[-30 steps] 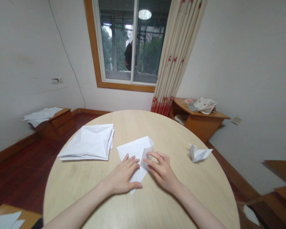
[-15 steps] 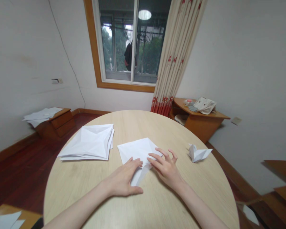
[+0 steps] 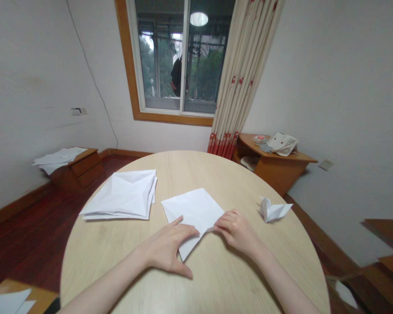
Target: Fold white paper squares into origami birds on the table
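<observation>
A folded sheet of white paper (image 3: pixel 193 209) lies on the round wooden table (image 3: pixel 196 288), one corner pointing toward me. My left hand (image 3: pixel 170 246) rests on its lower left part with the fingers spread and the thumb apart, over the table. At the paper's right edge, my right hand (image 3: pixel 237 231) has its fingers closed in a pinch on the corner. A folded paper bird-like figure (image 3: pixel 273 210) stands to the right of my right hand. To the left lies a stack of creased white paper (image 3: pixel 124 194).
A corner shelf (image 3: pixel 278 168) with a cloth bag (image 3: pixel 282 144) stands behind the table at right. A low cabinet (image 3: pixel 85 165) with papers on it is at left. Beyond the table are a window (image 3: pixel 180 56) and a patterned curtain (image 3: pixel 239 83).
My right hand has gone from spread fingers over the paper to a pinch at its right corner. My left thumb has spread a little lower, and the near flap looks flatter.
</observation>
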A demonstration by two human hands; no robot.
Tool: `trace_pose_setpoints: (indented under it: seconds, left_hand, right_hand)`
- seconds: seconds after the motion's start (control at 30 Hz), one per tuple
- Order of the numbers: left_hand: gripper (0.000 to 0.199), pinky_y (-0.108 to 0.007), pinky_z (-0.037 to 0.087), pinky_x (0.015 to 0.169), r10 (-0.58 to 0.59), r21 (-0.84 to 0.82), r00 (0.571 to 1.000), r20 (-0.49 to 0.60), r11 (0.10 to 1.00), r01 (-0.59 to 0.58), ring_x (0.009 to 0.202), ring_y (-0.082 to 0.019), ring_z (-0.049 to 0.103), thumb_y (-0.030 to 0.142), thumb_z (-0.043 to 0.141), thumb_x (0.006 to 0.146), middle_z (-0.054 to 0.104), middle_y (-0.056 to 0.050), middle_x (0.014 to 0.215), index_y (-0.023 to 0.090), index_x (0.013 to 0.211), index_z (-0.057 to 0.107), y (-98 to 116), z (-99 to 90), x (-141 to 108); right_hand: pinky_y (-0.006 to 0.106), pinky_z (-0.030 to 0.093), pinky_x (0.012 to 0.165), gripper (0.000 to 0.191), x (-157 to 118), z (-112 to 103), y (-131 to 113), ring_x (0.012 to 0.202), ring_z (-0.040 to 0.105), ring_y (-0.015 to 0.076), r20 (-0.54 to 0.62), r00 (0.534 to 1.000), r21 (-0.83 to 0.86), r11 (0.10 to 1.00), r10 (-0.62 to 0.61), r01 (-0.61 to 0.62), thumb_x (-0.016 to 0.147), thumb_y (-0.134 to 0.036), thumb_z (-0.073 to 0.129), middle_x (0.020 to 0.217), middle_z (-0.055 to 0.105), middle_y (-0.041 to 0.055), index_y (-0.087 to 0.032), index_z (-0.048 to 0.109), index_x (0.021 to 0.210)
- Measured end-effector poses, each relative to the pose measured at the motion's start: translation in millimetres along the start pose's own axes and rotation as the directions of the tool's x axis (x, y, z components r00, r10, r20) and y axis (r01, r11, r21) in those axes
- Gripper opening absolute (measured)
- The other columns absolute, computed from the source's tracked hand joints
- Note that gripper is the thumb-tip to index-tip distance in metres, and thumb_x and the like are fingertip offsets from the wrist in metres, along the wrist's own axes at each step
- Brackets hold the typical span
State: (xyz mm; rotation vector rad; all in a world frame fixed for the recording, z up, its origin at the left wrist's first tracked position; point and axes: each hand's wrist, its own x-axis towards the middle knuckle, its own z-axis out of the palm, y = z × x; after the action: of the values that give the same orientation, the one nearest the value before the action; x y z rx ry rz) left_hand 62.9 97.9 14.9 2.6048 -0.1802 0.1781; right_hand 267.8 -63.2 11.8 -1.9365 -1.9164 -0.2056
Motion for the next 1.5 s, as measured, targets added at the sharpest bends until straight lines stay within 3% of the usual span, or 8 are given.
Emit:
trace_pose_setpoints:
  seconds: [0.1,0.27,0.37,0.53,0.63,1.1,1.27,1.5]
  left_hand:
    - [0.074,-0.049,0.015,0.115,-0.018,0.000,1.000,-0.014,1.000,0.018,0.120,-0.028,0.054,0.050,0.073,0.068,0.058,-0.011,0.129,0.019,0.130,0.045,1.1,-1.3,0.4]
    - [0.047,-0.047,0.029,0.111,-0.070,0.008,0.993,-0.098,0.997,0.072,0.116,-0.025,0.057,0.038,0.064,0.081,0.062,-0.008,0.124,0.023,0.123,0.051,-3.0,3.4,0.9]
    - [0.036,-0.046,0.034,0.108,-0.062,0.002,0.984,-0.167,0.998,0.063,0.110,-0.024,0.060,0.039,0.059,0.086,0.067,-0.006,0.116,0.022,0.117,0.054,-7.1,6.6,1.3]
    - [0.034,-0.039,0.047,0.089,-0.111,-0.025,0.932,-0.346,0.994,0.109,0.097,-0.024,0.062,0.043,0.058,0.087,0.069,-0.006,0.101,0.020,0.112,0.056,-12.1,9.8,0.9]
    - [0.035,-0.035,0.049,0.081,-0.157,-0.061,0.888,-0.432,0.988,0.145,0.090,-0.022,0.063,0.043,0.059,0.088,0.067,-0.006,0.100,0.020,0.114,0.054,-15.9,12.6,0.3]
    - [0.036,-0.039,0.045,0.084,-0.166,0.014,0.737,-0.655,0.973,0.232,0.096,-0.025,0.058,0.032,0.059,0.089,0.063,-0.008,0.105,0.021,0.121,0.047,-26.0,20.2,3.0]
    - [0.039,-0.040,0.043,0.084,-0.113,0.093,0.690,-0.715,0.963,0.254,0.093,-0.025,0.058,0.031,0.058,0.089,0.062,-0.008,0.103,0.021,0.123,0.043,-25.2,19.1,3.2]
    - [0.029,-0.041,0.042,0.086,-0.010,0.172,0.662,-0.750,0.962,0.210,0.098,-0.025,0.056,0.030,0.054,0.092,0.061,-0.007,0.107,0.023,0.118,0.043,-24.3,17.9,4.2]
  right_hand:
    - [0.032,0.035,0.073,0.024,-0.3,1.2,1.9,0.074,0.062,0.0181,0.029,0.998,-0.012,0.999,0.050,-0.049,0.092,-0.026,0.053,0.075,0.072,0.0043,-0.019,0.069,0.075]
    - [0.030,0.036,0.072,0.020,0.4,2.4,3.3,0.073,0.064,0.0184,0.114,0.983,-0.001,0.989,0.146,-0.146,0.090,-0.026,0.056,0.076,0.072,0.0033,-0.020,0.070,0.077]
    - [0.029,0.037,0.073,0.019,0.8,2.8,1.8,0.073,0.064,0.0182,0.157,0.967,0.043,0.977,0.201,-0.210,0.089,-0.025,0.055,0.077,0.072,0.0023,-0.022,0.070,0.078]
    - [0.028,0.037,0.069,0.014,1.6,5.3,-2.7,0.074,0.062,0.0195,0.190,0.935,0.059,0.947,0.299,-0.315,0.084,-0.027,0.059,0.073,0.072,0.0023,-0.023,0.070,0.076]
    - [0.027,0.037,0.067,0.010,2.1,6.3,-7.3,0.074,0.061,0.0191,0.200,0.926,0.106,0.932,0.321,-0.346,0.081,-0.025,0.062,0.073,0.071,0.0018,-0.023,0.069,0.076]
    - [0.025,0.039,0.066,0.012,5.6,18.4,-23.6,0.070,0.058,0.0157,0.215,0.939,0.351,0.876,0.269,-0.332,0.085,-0.024,0.059,0.072,0.066,0.0010,-0.019,0.065,0.076]
    - [0.027,0.040,0.069,0.011,5.4,24.9,-28.9,0.077,0.057,0.0168,0.154,0.956,0.309,0.906,0.251,-0.288,0.088,-0.023,0.056,0.079,0.063,0.0026,-0.019,0.062,0.079]
    - [0.027,0.040,0.071,0.011,6.8,28.8,-33.8,0.081,0.054,0.0167,0.132,0.972,0.276,0.934,0.197,-0.227,0.088,-0.021,0.057,0.083,0.059,0.0024,-0.019,0.060,0.078]
